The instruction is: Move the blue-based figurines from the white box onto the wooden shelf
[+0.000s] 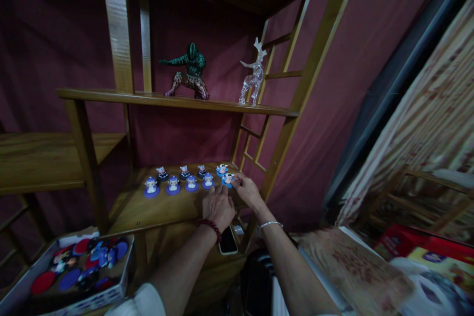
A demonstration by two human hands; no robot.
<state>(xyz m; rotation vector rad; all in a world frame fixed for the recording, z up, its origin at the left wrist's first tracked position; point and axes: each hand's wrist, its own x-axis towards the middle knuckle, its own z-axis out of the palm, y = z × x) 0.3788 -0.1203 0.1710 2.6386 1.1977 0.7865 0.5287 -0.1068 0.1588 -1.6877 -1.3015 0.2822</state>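
My right hand (246, 190) closes its fingertips on the edge of a small blue-based figurine (227, 180) at the right end of the front row. Just left of it, my left hand (218, 207) reaches over the shelf's front with its fingers stretched forward, apparently holding nothing. Nearest to those fingers stands a purple-based figurine (208, 181); more purple ones, such as this purple figurine (173, 185), line up to the left. Behind them are dark-based figurines (184, 173) and another blue-based figurine (222, 170). All stand upright on the lower shelf (129, 210).
On the upper shelf (222, 103) are a dark green crouching statue (190, 71) and a clear deer figure (254, 74). A box (128, 266) of loose figurines sits lower left. A phone (227, 242) lies below my left wrist. Slatted posts (285, 133) bound the right side.
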